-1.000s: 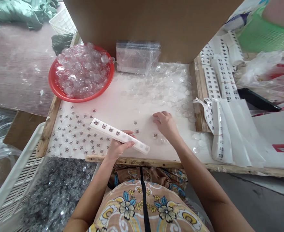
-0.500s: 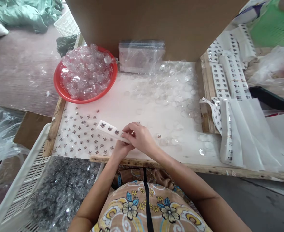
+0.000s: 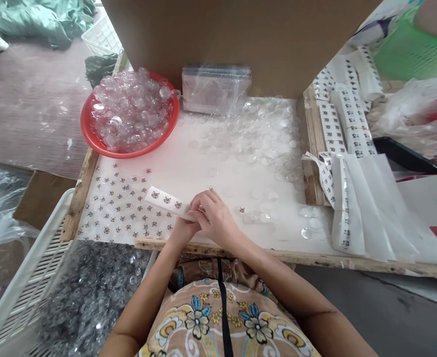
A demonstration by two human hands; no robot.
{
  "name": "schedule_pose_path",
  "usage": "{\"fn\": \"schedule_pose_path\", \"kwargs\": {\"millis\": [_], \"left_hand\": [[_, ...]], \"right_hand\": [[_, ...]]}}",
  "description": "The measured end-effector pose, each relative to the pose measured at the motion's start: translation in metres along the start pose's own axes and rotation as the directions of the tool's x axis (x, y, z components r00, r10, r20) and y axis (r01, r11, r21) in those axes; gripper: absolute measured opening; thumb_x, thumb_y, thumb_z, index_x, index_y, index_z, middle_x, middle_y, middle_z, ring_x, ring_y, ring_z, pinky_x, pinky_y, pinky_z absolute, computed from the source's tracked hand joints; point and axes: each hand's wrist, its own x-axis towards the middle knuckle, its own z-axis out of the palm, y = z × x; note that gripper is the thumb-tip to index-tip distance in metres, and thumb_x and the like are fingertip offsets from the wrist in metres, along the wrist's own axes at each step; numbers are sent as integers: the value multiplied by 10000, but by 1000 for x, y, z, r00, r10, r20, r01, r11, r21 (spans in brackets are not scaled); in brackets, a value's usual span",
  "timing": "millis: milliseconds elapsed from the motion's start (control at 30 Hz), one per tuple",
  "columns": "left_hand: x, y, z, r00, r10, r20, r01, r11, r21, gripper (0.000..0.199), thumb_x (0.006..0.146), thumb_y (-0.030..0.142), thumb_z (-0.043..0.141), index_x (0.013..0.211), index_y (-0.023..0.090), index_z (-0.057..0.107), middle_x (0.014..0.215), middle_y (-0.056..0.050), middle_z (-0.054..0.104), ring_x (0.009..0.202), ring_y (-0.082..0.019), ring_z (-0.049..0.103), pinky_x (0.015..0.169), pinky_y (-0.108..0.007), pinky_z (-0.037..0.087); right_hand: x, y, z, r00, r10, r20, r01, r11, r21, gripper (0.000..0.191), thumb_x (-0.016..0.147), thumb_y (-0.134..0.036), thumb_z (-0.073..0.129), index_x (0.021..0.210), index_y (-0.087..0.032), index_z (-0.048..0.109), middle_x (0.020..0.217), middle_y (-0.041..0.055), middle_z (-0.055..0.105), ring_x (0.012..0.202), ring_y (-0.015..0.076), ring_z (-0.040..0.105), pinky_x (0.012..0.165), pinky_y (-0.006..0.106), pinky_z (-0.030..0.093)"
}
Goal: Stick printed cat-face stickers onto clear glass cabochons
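Just past the table's front edge, my left hand (image 3: 184,229) is closed on the right part of a white sticker strip (image 3: 159,198) printed with small cat faces. The strip slants up to the left, its far end free. My right hand (image 3: 213,216) lies over the left one, fingers bent and pinched at the strip's right end; whatever sits between its fingertips is hidden. Left of the hands, rows of small cat-face pieces (image 3: 125,203) cover the white tabletop (image 3: 174,158). One lone cat-face piece (image 3: 242,209) lies to the right of my right hand.
A red bowl (image 3: 88,134) heaped with clear discs stands at the back left. Loose clear discs (image 3: 259,134) spread before a cardboard box (image 3: 237,39). Sticker strips (image 3: 352,124) lie at the right by a wooden rail (image 3: 313,148). A white crate (image 3: 36,267) sits below left.
The view has shifted slightly. My hands stay together at the strip, and the fingers of my right hand are a little more closed over its right end.
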Motion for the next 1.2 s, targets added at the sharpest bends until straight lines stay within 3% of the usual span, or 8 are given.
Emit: {"fn": "schedule_pose_path", "kwargs": {"millis": [167,267,400,600,767,900,1033,1200], "left_hand": [[-5,8,-1,997,-36,74,36,999,6,277,691,345,788,907,182,729,947,-71,741,949,-272,660,876,-382,510],[-6,10,-2,995,-33,99,31,999,14,265,701,340,779,908,181,735,929,-74,743,919,-263,665,841,-355,515],[-6,9,-3,996,-29,89,26,999,27,244,702,339,774,893,191,740,891,-54,739,865,-247,659,788,-332,518],[-6,10,-3,996,-26,83,22,998,54,232,706,340,770,892,206,742,894,-39,738,865,-242,652,790,-331,513],[-4,10,-2,996,-42,77,38,998,52,241,693,345,773,889,206,747,856,-36,735,821,-238,650,740,-328,517],[-2,9,-2,995,-47,85,42,998,50,242,694,343,773,892,205,750,846,-37,734,802,-232,650,727,-323,514],[-1,8,-2,995,-35,92,29,997,66,239,705,354,769,894,211,749,864,-40,734,823,-238,652,749,-333,519],[-1,10,0,995,-35,89,32,999,35,249,685,368,777,869,204,743,832,-45,732,824,-254,660,744,-352,536]], "right_hand": [[3,40,-46,944,306,-122,-296,951,91,132,859,-315,564,788,-218,509,721,6,577,651,149,517,605,276,419],[4,71,-71,884,462,-78,-465,885,-33,162,789,-325,615,722,-217,515,608,-32,529,552,126,453,535,260,358],[2,90,-77,846,533,-35,-531,834,-150,108,750,-293,603,701,-216,547,623,-25,574,565,132,489,549,265,363],[5,92,-63,859,511,-24,-503,835,-225,71,766,-260,583,724,-217,546,678,-7,615,592,146,533,574,266,379],[5,93,-49,931,350,-101,-358,828,-432,37,792,-191,551,773,-202,582,838,62,593,688,176,560,653,297,406],[3,91,-43,934,341,-108,-353,836,-419,117,822,-166,516,884,-199,609,911,78,625,732,194,597,672,307,421],[11,94,-51,944,303,-128,-329,866,-377,195,865,-173,465,989,-198,614,908,82,667,789,219,611,703,329,433],[30,112,-66,962,172,-213,-258,833,-490,276,846,-150,482,1072,-171,638,1109,151,622,965,286,553,834,423,437]]}}
